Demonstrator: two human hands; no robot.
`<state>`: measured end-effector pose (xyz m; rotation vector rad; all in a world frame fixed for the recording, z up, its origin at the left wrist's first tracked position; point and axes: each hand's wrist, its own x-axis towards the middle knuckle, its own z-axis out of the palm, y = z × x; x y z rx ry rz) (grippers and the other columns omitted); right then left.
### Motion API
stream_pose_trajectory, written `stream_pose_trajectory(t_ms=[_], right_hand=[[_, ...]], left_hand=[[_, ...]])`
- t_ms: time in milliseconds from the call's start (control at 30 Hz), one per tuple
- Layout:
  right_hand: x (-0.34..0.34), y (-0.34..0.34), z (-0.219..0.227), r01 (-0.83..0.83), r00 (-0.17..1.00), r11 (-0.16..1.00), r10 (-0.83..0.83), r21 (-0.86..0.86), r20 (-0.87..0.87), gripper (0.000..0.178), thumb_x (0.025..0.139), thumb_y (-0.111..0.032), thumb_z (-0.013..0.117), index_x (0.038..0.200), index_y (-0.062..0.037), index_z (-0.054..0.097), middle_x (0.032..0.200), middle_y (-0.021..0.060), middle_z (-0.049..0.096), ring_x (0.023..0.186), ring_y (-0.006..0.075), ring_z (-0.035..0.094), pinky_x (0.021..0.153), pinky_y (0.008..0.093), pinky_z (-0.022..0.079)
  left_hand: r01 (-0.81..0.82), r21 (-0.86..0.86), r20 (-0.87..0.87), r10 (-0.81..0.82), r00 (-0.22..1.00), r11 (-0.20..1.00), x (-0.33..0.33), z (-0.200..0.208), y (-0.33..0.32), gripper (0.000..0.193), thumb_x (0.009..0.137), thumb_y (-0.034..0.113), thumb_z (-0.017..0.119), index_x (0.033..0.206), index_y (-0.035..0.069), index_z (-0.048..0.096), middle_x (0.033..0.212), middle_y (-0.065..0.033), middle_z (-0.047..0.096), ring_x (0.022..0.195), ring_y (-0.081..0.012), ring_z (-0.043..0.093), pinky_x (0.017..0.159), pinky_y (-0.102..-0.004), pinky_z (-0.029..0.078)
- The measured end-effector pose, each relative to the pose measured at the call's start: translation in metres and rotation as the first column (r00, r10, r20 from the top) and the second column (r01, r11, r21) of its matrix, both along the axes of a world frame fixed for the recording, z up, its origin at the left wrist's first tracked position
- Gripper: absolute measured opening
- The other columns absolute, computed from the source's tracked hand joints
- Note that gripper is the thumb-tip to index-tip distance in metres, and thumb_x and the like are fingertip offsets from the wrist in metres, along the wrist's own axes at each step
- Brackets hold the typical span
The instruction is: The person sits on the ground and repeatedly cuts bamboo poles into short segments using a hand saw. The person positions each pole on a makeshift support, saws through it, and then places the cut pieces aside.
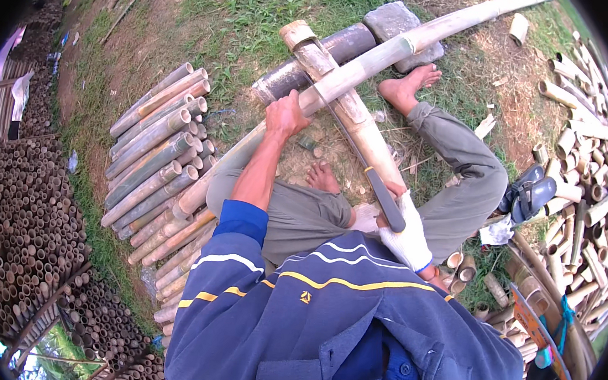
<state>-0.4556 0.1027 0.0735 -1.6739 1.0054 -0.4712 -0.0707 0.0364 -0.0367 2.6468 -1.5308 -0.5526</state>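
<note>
A long pale bamboo pole (pixel 357 71) slants across in front of me, from the stacked pieces at left up to the far right. My bare left hand (pixel 286 114) is closed around it. In my right hand (pixel 409 234), which wears a white glove, is the dark handle of a hand saw (pixel 386 202) with a yellow band. Its thin blade reaches up to the pole, just right of my left hand, and appears to touch it. Beneath the pole lies a thicker, notched bamboo support (pixel 364 132), propped on a dark round log (pixel 280 81).
Cut bamboo lengths (pixel 153 160) are stacked at my left, with a larger mass of tubes (pixel 24 204) beyond. More cut pieces (pixel 591 177) lie heaped at right, near dark sandals (pixel 529 192). Grey stones (pixel 394 22) sit beside the log. An orange-bladed saw (pixel 539 333) is at lower right.
</note>
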Motion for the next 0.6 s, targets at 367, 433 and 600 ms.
stream_pose_trajectory(t_ms=[367, 433, 600], right_hand=[[0.048, -0.034, -0.025, -0.003, 0.985, 0.955, 0.053, -0.296, 0.163, 0.062, 0.088, -0.004, 0.071, 0.149, -0.0081, 0.059, 0.119, 0.0171, 0.069, 0.107, 0.0285, 0.070, 0.096, 0.0396, 0.055], [-0.011, 0.008, 0.016, 0.045, 0.999, 0.973, -0.037, 0.224, -0.039, 0.061, 0.091, 0.002, 0.066, 0.150, -0.0065, 0.056, 0.122, 0.0140, 0.069, 0.105, 0.0200, 0.068, 0.096, 0.0325, 0.053], [-0.030, 0.022, 0.021, 0.062, 0.996, 0.983, -0.051, 0.171, -0.070, 0.061, 0.091, 0.004, 0.063, 0.151, -0.0065, 0.057, 0.130, 0.0127, 0.070, 0.111, 0.0208, 0.068, 0.103, 0.0309, 0.052]], left_hand=[[0.068, 0.009, 0.026, -0.068, 0.997, 0.998, 0.012, 0.009, -0.013, 0.073, 0.074, 0.047, 0.096, 0.127, 0.005, 0.067, 0.116, -0.0253, 0.081, 0.112, -0.0446, 0.078, 0.101, -0.0523, 0.062], [0.052, 0.033, 0.008, -0.052, 0.999, 0.998, 0.008, 0.004, -0.004, 0.072, 0.075, 0.046, 0.096, 0.126, 0.005, 0.067, 0.116, -0.0251, 0.081, 0.111, -0.0446, 0.078, 0.100, -0.0524, 0.062], [0.001, 0.044, 0.009, -0.001, 1.000, 0.999, 0.000, 0.005, -0.006, 0.069, 0.074, 0.044, 0.096, 0.125, 0.006, 0.067, 0.114, -0.0242, 0.082, 0.109, -0.0428, 0.079, 0.098, -0.0520, 0.063]])
